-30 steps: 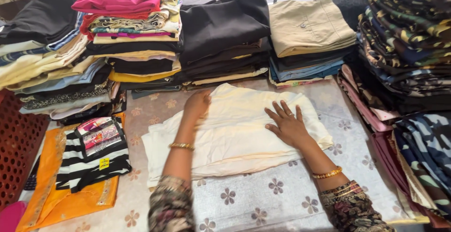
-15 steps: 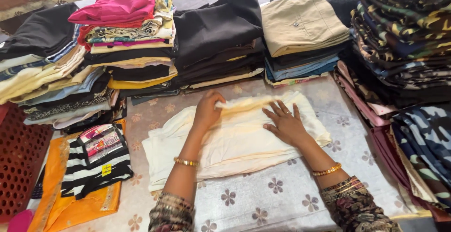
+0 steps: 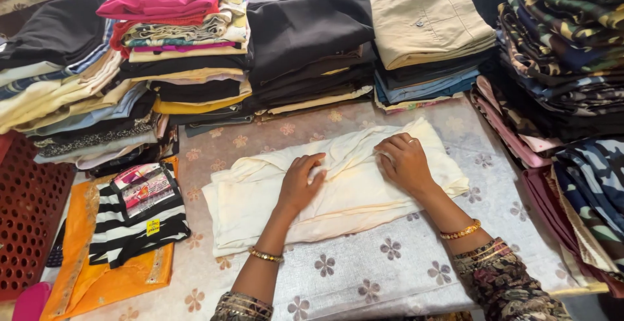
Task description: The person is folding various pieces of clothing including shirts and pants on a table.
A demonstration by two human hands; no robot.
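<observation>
Tabletop (image 3: 403, 275) under a flower-print cover, ringed by stacks of folded clothes (image 3: 305, 41). Red perforated crate (image 3: 26, 217) at its left edge. Cream garment (image 3: 260, 204) lies centre. Left hand (image 3: 300, 183) presses flat; right hand (image 3: 406, 162), its grip curled, bunches a fold.

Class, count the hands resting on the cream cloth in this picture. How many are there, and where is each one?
2. The left hand lies near the middle of the cream cloth; the right hand presses its bunched upper right part. None seem hidden.
</observation>
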